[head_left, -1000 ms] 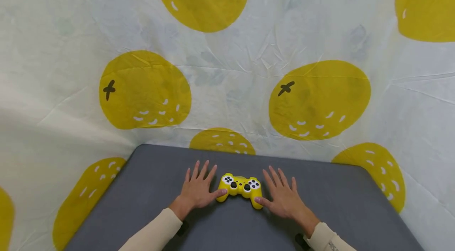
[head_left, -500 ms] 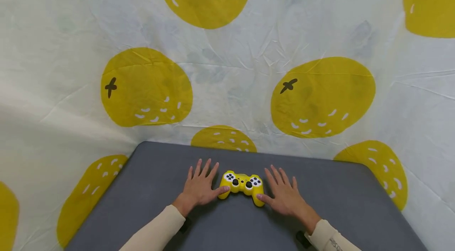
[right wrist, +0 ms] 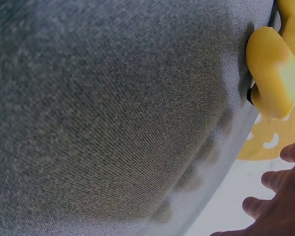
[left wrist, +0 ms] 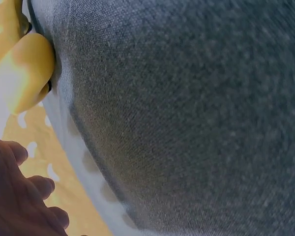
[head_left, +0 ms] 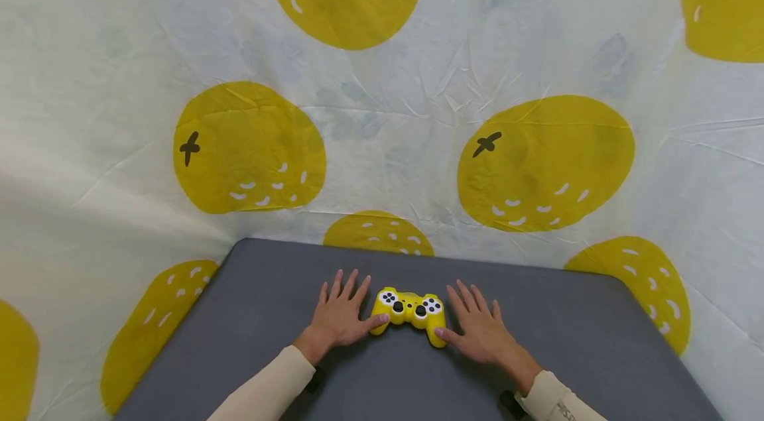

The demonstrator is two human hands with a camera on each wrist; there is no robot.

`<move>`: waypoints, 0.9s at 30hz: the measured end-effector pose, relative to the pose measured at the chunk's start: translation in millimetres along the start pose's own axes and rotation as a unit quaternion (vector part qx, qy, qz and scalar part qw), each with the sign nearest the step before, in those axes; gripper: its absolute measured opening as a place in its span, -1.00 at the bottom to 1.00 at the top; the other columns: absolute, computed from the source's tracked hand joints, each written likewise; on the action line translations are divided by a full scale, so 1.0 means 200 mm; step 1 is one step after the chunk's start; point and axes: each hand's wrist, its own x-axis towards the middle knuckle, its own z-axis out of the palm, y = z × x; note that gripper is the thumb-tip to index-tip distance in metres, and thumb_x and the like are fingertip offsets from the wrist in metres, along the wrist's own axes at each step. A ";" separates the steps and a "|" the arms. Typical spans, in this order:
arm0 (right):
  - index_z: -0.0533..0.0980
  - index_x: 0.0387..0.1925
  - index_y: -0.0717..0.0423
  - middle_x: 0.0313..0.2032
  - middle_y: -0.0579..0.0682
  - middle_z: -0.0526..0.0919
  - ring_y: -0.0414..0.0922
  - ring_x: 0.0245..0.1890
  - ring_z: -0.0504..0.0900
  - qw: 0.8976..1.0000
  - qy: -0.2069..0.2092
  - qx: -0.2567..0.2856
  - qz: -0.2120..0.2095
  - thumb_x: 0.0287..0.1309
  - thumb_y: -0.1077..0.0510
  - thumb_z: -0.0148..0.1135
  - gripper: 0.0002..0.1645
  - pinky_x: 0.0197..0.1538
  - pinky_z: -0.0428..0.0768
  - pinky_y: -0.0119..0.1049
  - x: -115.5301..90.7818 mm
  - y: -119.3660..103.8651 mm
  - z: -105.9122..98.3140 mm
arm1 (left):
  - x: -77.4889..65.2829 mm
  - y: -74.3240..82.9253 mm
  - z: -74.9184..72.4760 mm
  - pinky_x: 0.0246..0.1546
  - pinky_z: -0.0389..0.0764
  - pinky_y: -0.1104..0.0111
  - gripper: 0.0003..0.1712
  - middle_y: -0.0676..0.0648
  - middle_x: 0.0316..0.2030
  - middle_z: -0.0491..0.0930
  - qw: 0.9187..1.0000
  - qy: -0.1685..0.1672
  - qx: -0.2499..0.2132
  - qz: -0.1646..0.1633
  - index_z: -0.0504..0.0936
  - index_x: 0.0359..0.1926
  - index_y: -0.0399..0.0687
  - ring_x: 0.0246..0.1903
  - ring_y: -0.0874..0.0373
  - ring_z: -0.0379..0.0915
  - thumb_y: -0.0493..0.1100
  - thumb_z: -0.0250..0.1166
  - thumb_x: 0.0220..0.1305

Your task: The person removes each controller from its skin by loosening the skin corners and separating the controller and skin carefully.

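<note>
A yellow game controller (head_left: 409,311) lies on the grey cloth-covered table, its white button areas and black thumbsticks facing up. My left hand (head_left: 339,320) is at its left side, fingers spread and straight, the thumb overlapping the left grip. On the other side my right hand (head_left: 481,333) is spread the same way, with the thumb tip at the right grip. Neither hand curls round the controller. In the left wrist view the controller's rounded grip (left wrist: 27,69) shows near the fingers (left wrist: 42,187). The right wrist view shows the other grip (right wrist: 273,73) above several fingers (right wrist: 275,181).
The grey table (head_left: 286,275) reaches back to a white hanging cloth (head_left: 388,162) printed with large yellow fruit shapes. This cloth also closes off the left and right sides. Dark straps (head_left: 512,402) sit under the wrists by the beige sleeves (head_left: 268,384).
The whole head view has shifted slightly, so everything appears a little farther right. Both hands and the controller keep their places relative to each other.
</note>
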 end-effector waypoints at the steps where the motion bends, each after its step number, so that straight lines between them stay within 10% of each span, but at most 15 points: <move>1: 0.04 0.66 0.04 0.67 0.20 -0.03 0.37 0.64 -0.07 1.000 -0.001 -0.001 0.000 0.29 -0.50 0.18 0.19 0.45 -0.14 0.64 0.00 0.00 0.00 | 0.00 0.00 0.00 0.62 -0.16 -0.26 0.16 -0.07 0.69 -0.09 1.000 0.000 -0.002 0.000 0.02 0.68 0.27 0.69 -0.23 -0.32 0.75 -0.13 0.25; 27: 0.06 0.65 0.06 0.65 0.21 0.02 0.36 0.62 -0.01 1.000 -0.006 0.015 0.005 0.27 -0.51 0.19 0.20 0.46 -0.07 0.61 0.03 0.00 0.02 | 0.01 -0.02 0.01 0.60 0.01 -0.22 0.13 -0.19 0.67 -0.02 0.997 -0.003 -0.060 0.054 0.05 0.67 0.07 0.67 -0.27 -0.22 0.63 -0.04 0.36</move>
